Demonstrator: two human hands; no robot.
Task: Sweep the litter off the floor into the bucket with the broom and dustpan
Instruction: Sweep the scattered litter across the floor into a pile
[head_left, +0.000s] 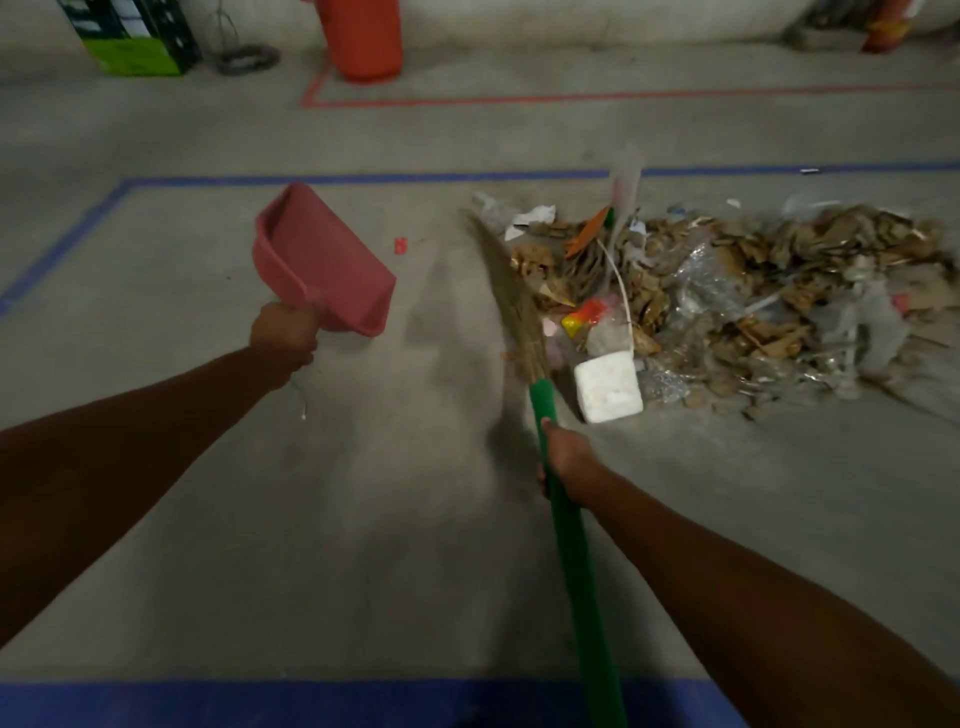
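My left hand (284, 332) grips the handle of a pink dustpan (322, 260) and holds it tilted above the concrete floor, left of centre. My right hand (563, 460) grips the green handle of a broom (571, 530). Its straw bristles (511, 291) are blurred and lie against the left edge of the litter pile (727, 296). The pile holds dry leaves, clear plastic, paper scraps and a white foam block (608, 387). An orange bucket (361, 36) stands at the far wall, well beyond the pile.
Blue tape lines (363, 179) frame the floor area, with a wide blue band at the bottom edge. A red tape line (519, 98) runs near the bucket. A green and black box (135, 39) and a wire coil (241, 57) sit at the back left.
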